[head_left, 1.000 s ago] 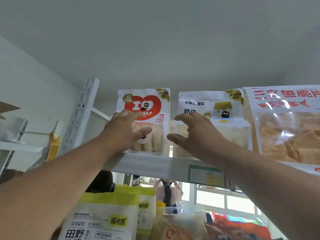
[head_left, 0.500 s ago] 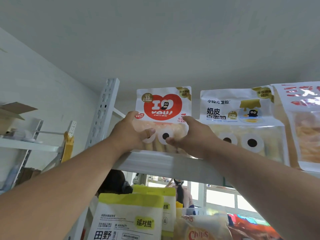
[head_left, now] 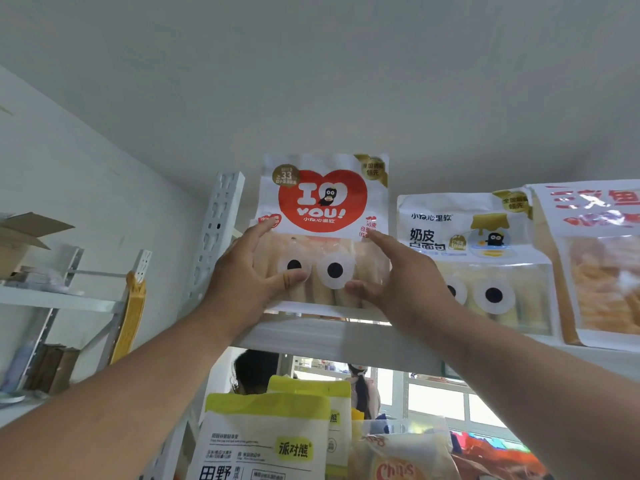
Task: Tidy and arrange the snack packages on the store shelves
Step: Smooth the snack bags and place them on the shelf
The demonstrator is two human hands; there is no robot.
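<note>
two hands, left hand (head_left: 242, 275) and right hand (head_left: 398, 282), fingers clamped on the red heart bread bag (head_left: 323, 216), upright on the top shelf (head_left: 332, 341).

Heart bag (head_left: 323, 216): showing white with a red heart, white lettering, gold badges, two white-and-black eye dots over pale beige rolls. Neighbour bag (head_left: 464, 233): showing white with black characters, a gold emblem, the same eye dots. Far-right bag (head_left: 599, 268): showing white with red characters over orange-yellow snacks. Lower pouch (head_left: 263, 441): showing white with a lime-green top band and label. Chips bag (head_left: 398, 462): showing yellow with red script. Upright (head_left: 216, 233): showing white, perforated. Shelf (head_left: 332, 341): showing white.
</note>
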